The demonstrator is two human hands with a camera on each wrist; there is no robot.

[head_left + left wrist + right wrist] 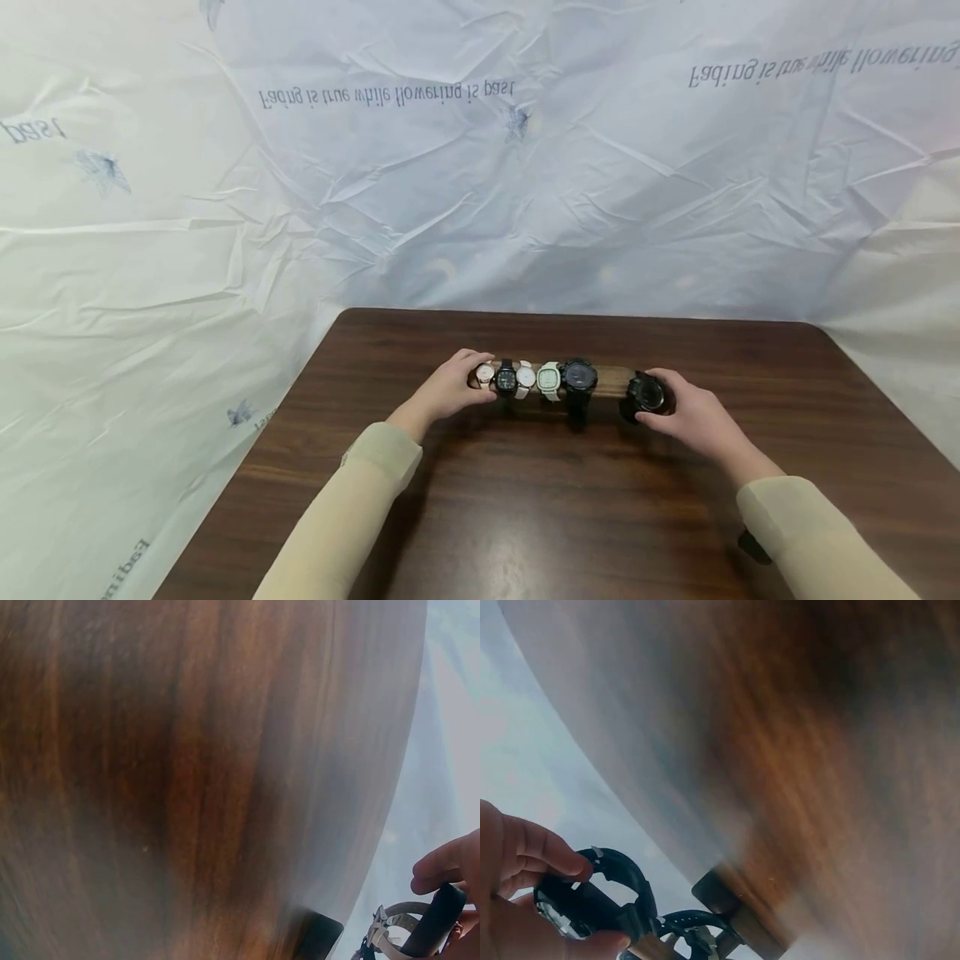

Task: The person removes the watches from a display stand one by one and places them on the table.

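A brown wooden watch bar (609, 379) lies across the middle of the dark wooden table (525, 500). Several watches sit on it in a row: a small pale one (485, 374), a black one (506, 379), a white one (526, 377), a mint-green one (549, 379) and a big black one (579, 377). My left hand (452, 387) grips the bar's left end beside the pale watch. My right hand (693, 410) holds another black watch (646, 394) at the bar's right end; in the right wrist view my fingers (547, 851) curl round its strap (619, 877).
Crinkled white sheeting with printed text (480, 167) hangs behind the table and drapes down on both sides. The table's far edge (570, 315) lies just behind the bar. A small dark object (753, 547) shows by my right sleeve.
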